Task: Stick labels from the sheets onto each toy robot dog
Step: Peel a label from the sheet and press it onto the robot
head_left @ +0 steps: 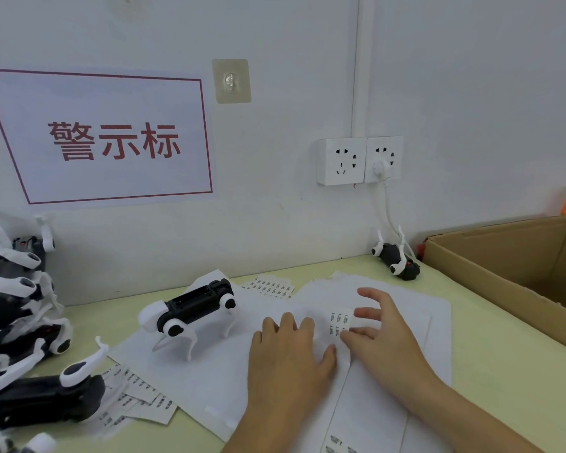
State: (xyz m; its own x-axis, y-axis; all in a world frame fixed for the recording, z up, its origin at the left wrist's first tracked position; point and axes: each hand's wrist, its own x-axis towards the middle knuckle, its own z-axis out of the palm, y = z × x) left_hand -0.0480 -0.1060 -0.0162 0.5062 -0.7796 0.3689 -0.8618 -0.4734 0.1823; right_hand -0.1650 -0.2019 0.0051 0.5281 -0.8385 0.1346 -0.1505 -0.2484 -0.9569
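Fingers (368, 313) of the right hand (384, 335) are spreading loosely, tips touching a small label sheet (340, 322) on the white paper (415, 308), gripping nothing. Beside it, the left hand (288, 361) is pressing flat, fingers straight. One toy dog (193, 305) is standing on the desk (487, 348) to the left, a pile of dogs (17, 308) farther left, another dog (396, 259) by the cardboard box (490, 259).

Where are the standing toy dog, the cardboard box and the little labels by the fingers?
standing toy dog (195, 305), head view, black body
cardboard box (490, 273), head view, near wall
labels (340, 322), head view, middle of the small patch
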